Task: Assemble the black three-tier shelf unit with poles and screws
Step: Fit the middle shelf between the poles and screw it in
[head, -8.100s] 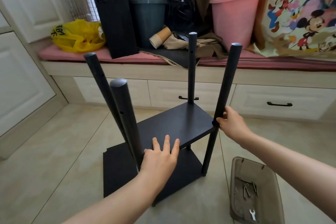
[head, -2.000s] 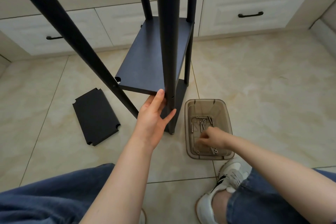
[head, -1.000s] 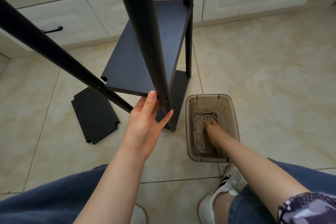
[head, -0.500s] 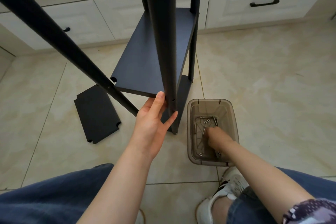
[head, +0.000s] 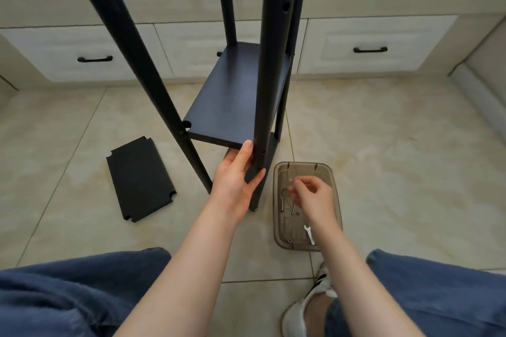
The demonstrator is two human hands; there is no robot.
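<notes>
Lying on open tile at left, one loose black notched shelf panel (head: pixel 141 179); centre, the black four-pole shelf unit (head: pixel 153 85), two boards (head: pixel 238 96) fitted, its near pole (head: pixel 269 63) gripped by the left hand (head: pixel 235 180); right hand (head: pixel 312 197), fingers curled, grasp unclear, above one smoky plastic tray (head: pixel 304 163) beside the pole's foot.

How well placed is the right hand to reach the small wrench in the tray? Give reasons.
Probably yes: the right hand hovers over the open-topped tray, and the wrench lies uncovered beside its wrist, nothing between. Its fingers look pinched, perhaps occupied.
</notes>
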